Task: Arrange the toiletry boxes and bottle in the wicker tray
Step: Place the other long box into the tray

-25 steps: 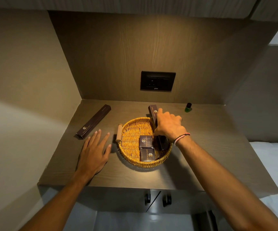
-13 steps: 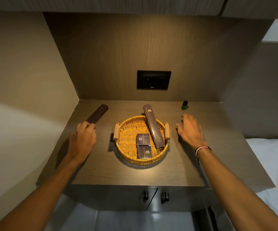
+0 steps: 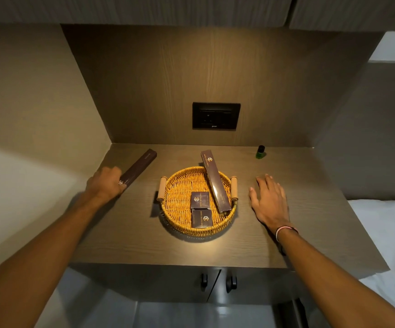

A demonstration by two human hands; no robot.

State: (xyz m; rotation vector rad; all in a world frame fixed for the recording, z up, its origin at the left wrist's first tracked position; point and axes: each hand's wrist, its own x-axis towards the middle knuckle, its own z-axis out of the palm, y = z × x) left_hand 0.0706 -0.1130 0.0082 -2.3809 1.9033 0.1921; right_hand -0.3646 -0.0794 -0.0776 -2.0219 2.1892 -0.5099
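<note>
A round wicker tray (image 3: 180, 200) with two wooden handles sits mid-counter. Inside lie two small dark boxes (image 3: 200, 200) (image 3: 201, 218), one behind the other. A long dark box (image 3: 214, 179) leans across the tray's right side, its far end over the rim. A second long dark box (image 3: 141, 165) lies on the counter at the left; my left hand (image 3: 105, 184) is closed around its near end. My right hand (image 3: 269, 200) rests flat on the counter to the right of the tray, fingers spread, holding nothing. A small green bottle (image 3: 260, 152) with a black cap stands at the back right.
The wooden counter (image 3: 144, 245) sits in a niche with walls at left and back. A black wall socket (image 3: 216, 116) is above the tray. Cabinet doors with black knobs (image 3: 230, 284) are below; a white bed (image 3: 388, 233) lies to the right.
My right hand let go of the long box leaning in the tray and moved onto the counter at the right. My left hand reached back-left and closed on the other long box.
</note>
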